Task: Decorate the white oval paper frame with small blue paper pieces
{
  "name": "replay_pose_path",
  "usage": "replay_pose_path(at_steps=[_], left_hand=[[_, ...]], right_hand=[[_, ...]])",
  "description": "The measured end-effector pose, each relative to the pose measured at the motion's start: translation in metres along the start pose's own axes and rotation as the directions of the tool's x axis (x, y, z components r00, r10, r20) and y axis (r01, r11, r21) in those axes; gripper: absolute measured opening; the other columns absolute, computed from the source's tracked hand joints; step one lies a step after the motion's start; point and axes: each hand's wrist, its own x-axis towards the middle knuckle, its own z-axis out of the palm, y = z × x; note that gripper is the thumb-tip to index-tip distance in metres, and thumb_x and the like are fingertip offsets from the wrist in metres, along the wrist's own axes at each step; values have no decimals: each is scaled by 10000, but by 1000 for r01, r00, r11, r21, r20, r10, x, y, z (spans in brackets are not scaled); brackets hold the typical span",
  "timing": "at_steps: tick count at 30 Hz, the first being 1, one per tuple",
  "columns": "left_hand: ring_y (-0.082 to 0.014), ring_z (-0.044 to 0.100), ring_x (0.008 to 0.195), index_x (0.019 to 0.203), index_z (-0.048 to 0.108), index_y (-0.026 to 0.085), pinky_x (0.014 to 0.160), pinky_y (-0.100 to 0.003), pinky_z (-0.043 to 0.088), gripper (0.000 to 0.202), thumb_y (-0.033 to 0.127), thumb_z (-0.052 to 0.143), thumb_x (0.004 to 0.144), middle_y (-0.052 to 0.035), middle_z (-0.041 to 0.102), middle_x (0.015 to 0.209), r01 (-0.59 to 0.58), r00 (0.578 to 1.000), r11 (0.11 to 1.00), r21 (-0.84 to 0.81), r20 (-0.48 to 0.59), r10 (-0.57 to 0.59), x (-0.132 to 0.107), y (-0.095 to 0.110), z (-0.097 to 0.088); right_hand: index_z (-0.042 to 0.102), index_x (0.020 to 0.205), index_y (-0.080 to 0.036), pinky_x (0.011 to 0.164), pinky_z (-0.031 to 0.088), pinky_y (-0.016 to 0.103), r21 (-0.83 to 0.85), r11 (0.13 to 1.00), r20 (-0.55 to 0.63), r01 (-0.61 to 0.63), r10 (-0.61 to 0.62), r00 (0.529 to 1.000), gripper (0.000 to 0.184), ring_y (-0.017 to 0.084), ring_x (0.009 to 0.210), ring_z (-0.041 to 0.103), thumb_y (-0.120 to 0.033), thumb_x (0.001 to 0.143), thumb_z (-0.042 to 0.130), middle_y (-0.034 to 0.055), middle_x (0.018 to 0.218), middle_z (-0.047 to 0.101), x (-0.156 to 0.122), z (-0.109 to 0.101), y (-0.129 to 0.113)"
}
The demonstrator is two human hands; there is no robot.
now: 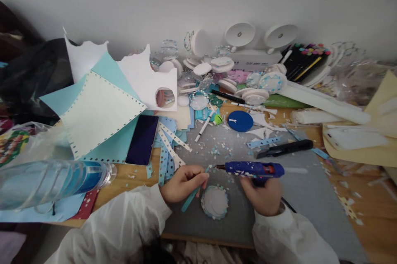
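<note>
My right hand (pixel 263 195) is wrapped round the grip of a blue hot glue gun (pixel 254 169), whose nozzle points left; a clear glue stick (pixel 296 170) juts from its rear. Pinched in my left hand (pixel 184 183) is a narrow blue paper strip (pixel 190 200), its upper end close to the nozzle. Whether nozzle and strip touch, I cannot tell. Between my hands, on the grey cutting mat (pixel 235 226), lies a round white disc (pixel 214 202) edged with pale blue and white bits.
A water bottle (pixel 56 183) lies on its side at the left, near a dark phone (pixel 142 140) and punched paper sheets (pixel 104 115). Behind the mat are piled white discs (pixel 221 64). A black utility knife (pixel 285 148) and a blue oval (pixel 240 121) lie at right.
</note>
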Motion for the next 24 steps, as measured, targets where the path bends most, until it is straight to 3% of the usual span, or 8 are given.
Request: replay_pose_path(at_steps=[13, 24], left_hand=[[-71, 450, 431, 622, 520, 152, 402, -156, 327, 464, 548, 501, 861, 36, 446, 518, -16, 1000, 1000, 2, 15, 16, 0, -1, 0], [-68, 448, 440, 615, 508, 149, 430, -168, 329, 464, 534, 498, 873, 38, 445, 529, -43, 999, 999, -6, 25, 43, 0, -1, 1]], right_hand=[[540, 554, -208, 422, 398, 285, -56, 985, -17, 166, -167, 986, 245, 193, 396, 543, -386, 719, 573, 27, 429, 539, 2, 1, 0], [480, 554, -226, 409, 357, 275, -82, 982, -22, 172, -175, 984, 243, 163, 369, 475, -366, 739, 551, -3, 405, 454, 3, 1, -2]])
